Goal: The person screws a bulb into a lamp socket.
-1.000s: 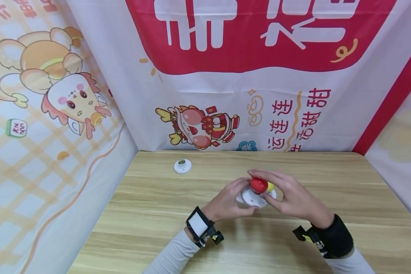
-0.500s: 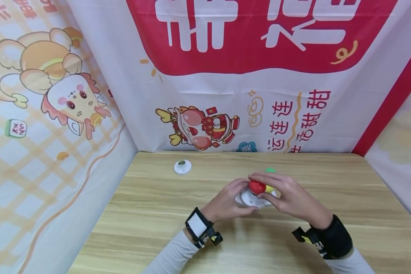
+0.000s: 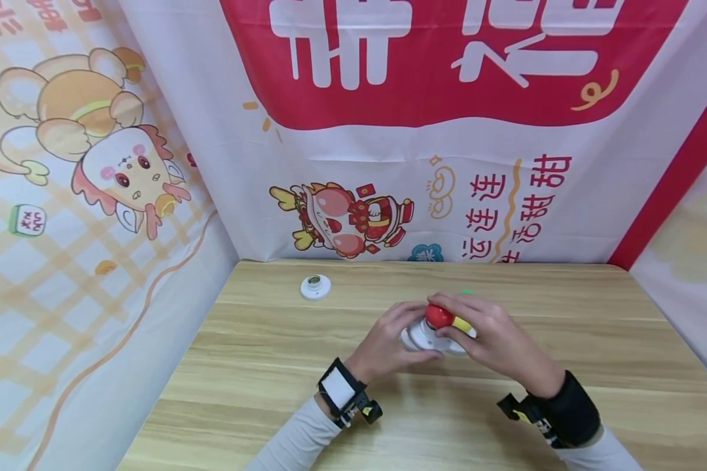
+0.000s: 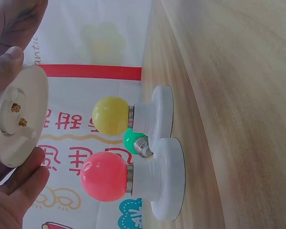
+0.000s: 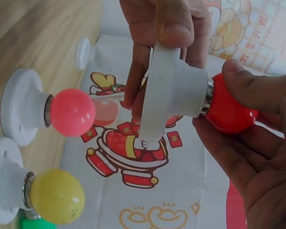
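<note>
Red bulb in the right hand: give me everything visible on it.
The red bulb is round, smooth and glossy; glass or plastic, can't tell. A silvery metal collar shows at the mouth of the white socket; anything deeper is hidden. It points roughly up from the socket, above the table, with no visible glow. The right hand pinches it between thumb and fingers.

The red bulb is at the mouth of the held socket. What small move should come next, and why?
Probably a small tightening turn of the red bulb by the right hand, with the left hand steadying the socket. The right hand pinches the bulb, whose metal base shows a strip outside the socket; whether it is tight cannot be seen.
</note>
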`<state>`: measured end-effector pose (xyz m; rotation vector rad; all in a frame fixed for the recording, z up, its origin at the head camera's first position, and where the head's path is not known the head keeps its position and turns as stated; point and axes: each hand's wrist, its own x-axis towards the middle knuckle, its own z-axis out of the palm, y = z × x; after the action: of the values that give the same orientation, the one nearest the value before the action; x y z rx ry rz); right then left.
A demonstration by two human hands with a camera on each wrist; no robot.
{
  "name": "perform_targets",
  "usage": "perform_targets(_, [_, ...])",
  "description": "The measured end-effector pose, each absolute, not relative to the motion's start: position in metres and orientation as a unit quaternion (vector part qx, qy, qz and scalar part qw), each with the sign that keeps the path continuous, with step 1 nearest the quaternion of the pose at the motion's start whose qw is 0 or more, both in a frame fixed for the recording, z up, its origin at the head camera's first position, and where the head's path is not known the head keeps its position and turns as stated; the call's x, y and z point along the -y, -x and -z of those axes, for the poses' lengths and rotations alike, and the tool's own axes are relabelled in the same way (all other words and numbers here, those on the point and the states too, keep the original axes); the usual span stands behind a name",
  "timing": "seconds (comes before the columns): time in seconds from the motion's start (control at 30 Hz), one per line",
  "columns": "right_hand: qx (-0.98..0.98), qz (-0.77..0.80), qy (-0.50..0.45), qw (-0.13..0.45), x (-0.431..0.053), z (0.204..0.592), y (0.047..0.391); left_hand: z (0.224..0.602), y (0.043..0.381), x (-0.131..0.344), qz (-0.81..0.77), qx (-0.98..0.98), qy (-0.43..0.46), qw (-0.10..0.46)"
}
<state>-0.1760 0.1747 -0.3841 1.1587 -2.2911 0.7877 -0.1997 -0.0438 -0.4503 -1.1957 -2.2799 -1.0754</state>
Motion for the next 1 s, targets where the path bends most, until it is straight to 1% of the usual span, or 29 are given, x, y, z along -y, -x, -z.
perform_targets(0.17, [0.828,-0.279,-0.414,0.255,-0.17,0.386,0.176,0.452,0.2,0.044,0.382,0.81,0.412,0.171])
perform_targets(0.5, [0.845,-0.253,-0.39,0.267,-0.166,0.384,0.172,0.451,0.196,0.04,0.393,0.815,0.393,0.162])
perform_targets(0.77, [0.841,-0.256,-0.372,0.298,-0.162,0.386,0.17,0.445,0.191,0.038,0.393,0.821,0.373,0.177])
perform_targets(1.0, [0.844,-0.272,-0.359,0.293,-0.16,0.39,0.171,0.444,0.193,0.04,0.383,0.828,0.368,0.181])
